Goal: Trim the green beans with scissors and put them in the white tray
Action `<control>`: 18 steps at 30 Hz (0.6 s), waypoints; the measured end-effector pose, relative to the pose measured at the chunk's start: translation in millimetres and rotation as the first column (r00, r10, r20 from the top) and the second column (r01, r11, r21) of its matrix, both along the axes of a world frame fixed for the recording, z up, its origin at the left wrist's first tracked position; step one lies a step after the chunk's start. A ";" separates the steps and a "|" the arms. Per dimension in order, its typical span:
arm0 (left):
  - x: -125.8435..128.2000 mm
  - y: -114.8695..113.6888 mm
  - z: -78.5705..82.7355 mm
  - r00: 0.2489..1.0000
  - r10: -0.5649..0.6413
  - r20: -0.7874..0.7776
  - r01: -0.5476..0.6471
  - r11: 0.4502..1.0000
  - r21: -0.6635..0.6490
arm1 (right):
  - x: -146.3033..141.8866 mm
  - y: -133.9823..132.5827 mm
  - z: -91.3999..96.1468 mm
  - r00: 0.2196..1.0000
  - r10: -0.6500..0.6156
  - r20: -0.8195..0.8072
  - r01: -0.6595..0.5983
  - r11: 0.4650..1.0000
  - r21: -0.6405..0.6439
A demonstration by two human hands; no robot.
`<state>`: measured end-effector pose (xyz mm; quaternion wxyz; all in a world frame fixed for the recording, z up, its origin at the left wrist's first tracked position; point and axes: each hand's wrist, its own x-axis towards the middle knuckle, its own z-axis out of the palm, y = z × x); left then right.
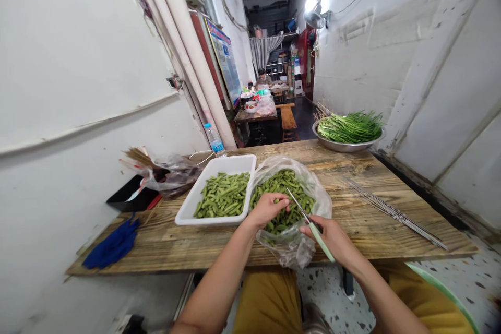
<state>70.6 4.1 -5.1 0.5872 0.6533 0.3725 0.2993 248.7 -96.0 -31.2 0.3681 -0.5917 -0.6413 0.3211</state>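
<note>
Right hand (327, 236) gripping scissors (312, 225); left hand (270, 209) half-curled over pods (285, 181) in bag (321, 199), hold unclear. Scissors close by: slip could nick left hand.

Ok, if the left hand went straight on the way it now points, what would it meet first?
Most likely the scissors, whose blades lie just ahead of the left hand in the picture; depth is unclear, so it might brush the green pods below instead.
</note>
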 end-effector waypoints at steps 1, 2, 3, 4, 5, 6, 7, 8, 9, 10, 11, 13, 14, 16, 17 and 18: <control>-0.1 0.5 -1.9 0.999 0.023 0.049 -0.020 0.998 -0.064 | -0.1 0.2 -1.6 1.000 0.002 0.006 -0.002 1.000 0.001; -0.2 1.2 -3.5 0.993 0.052 0.107 -0.039 0.991 -0.126 | 0.0 0.1 -2.7 1.000 0.002 0.013 -0.002 1.000 0.002; -0.3 1.8 -4.6 0.982 0.083 0.170 -0.051 0.981 -0.186 | 0.1 -0.3 -3.3 1.000 0.000 0.018 0.000 1.000 0.001; -0.5 2.5 -5.3 0.966 0.112 0.231 -0.055 0.970 -0.238 | 0.2 -1.1 -3.5 1.000 -0.001 0.020 0.001 1.000 -0.001; -0.7 3.1 -5.7 0.947 0.139 0.288 -0.054 0.957 -0.283 | 0.1 -2.3 -3.2 1.000 0.001 0.012 -0.001 1.000 -0.003; -0.9 3.7 -5.8 0.927 0.164 0.338 -0.050 0.945 -0.322 | -0.2 -3.6 -2.5 1.000 0.011 -0.004 -0.011 1.000 -0.006; -1.0 4.1 -5.7 0.906 0.187 0.380 -0.044 0.934 -0.355 | -0.8 -5.0 -1.5 0.999 0.026 -0.025 -0.026 1.000 -0.010; -0.8 4.5 -5.7 0.885 0.215 0.413 -0.043 0.921 -0.387 | -1.6 -6.3 -0.4 0.998 0.042 -0.046 -0.042 0.999 -0.015; -0.5 4.8 -5.8 0.862 0.249 0.440 -0.049 0.907 -0.418 | -2.5 -7.4 0.7 0.997 0.053 -0.061 -0.054 0.998 -0.019; 0.2 4.8 -6.0 0.840 0.288 0.459 -0.061 0.892 -0.449 | -3.5 -8.2 1.6 0.996 0.058 -0.070 -0.060 0.998 -0.023; 1.1 4.7 -6.1 0.820 0.327 0.469 -0.075 0.875 -0.478 | -4.3 -8.5 2.4 0.996 0.054 -0.070 -0.056 0.998 -0.027; 3.4 3.4 -6.3 0.800 0.382 0.462 -0.102 0.846 -0.523 | -5.6 -8.2 3.1 0.998 0.033 -0.052 -0.035 0.999 -0.034; 4.6 2.4 -6.1 0.800 0.394 0.452 -0.111 0.838 -0.534 | -6.0 -7.6 3.1 0.999 0.027 -0.040 -0.028 0.999 -0.036; 6.7 -0.1 -5.4 0.814 0.388 0.433 -0.112 0.835 -0.539 | -6.5 -6.1 2.5 1.000 0.026 -0.017 -0.027 0.999 -0.040; 7.4 -1.4 -5.0 0.820 0.382 0.426 -0.109 0.835 -0.540 | -6.7 -5.4 2.1 1.000 0.026 -0.010 -0.026 0.999 -0.041; 7.9 -2.5 -4.7 0.823 0.379 0.423 -0.106 0.834 -0.542 | -7.0 -4.7 1.8 1.000 0.023 -0.008 -0.023 0.999 -0.040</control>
